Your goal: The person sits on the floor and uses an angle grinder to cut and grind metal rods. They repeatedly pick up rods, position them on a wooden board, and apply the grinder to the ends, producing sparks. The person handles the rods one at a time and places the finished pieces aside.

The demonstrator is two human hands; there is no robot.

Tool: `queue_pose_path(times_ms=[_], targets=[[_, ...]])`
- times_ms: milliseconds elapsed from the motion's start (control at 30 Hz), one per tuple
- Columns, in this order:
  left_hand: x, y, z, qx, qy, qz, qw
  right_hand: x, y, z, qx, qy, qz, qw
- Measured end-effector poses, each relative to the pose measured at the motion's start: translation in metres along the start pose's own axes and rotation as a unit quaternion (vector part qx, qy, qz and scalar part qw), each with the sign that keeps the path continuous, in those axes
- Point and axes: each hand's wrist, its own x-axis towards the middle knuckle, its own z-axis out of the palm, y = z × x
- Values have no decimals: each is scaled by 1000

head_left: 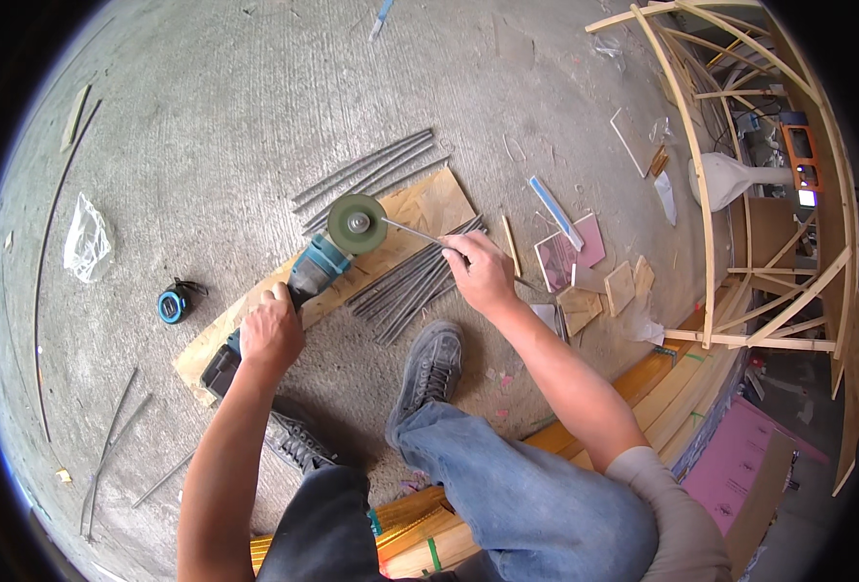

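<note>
My left hand [273, 335] is wrapped round the body of a teal and black cordless angle grinder [315, 269], which lies over a wooden board [245, 330]. The grinder's round green disc [356, 224] faces up at its far end. Between thumb and fingers, my right hand [481, 274] pinches a thin metal rod [412, 230]; the rod's far tip reaches the disc's right edge, and I cannot tell whether they touch. Under and beside that hand lies a bundle of grey metal rods [405, 286], partly on the board. More grey rods [366, 173] rest on the concrete beyond the board.
A blue tape measure [171, 306] and a crumpled clear plastic bag [87, 239] lie at the left. To the right are a blue-and-white strip [555, 212], pink board offcuts [592, 242] and a wooden frame [706, 194]. My shoe [429, 373] stands close to the rod bundle.
</note>
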Motion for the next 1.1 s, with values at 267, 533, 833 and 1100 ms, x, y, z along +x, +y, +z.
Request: queue_pose_path(times_ms=[267,533,833,1100], targets=[[-1,-1,0,-5,0,-6,1000,4,-8,-5,-69,5,-83,994],[0,-1,0,2,5,12,1000,0,-7,-12,-97,-37,-93,990],[-1,-1,-1,9,3,8,1000,6,-15,-18,-109,-95,-83,986],[0,-1,2,-4,1,1,1000,16,-21,-28,-22,-226,31,973]])
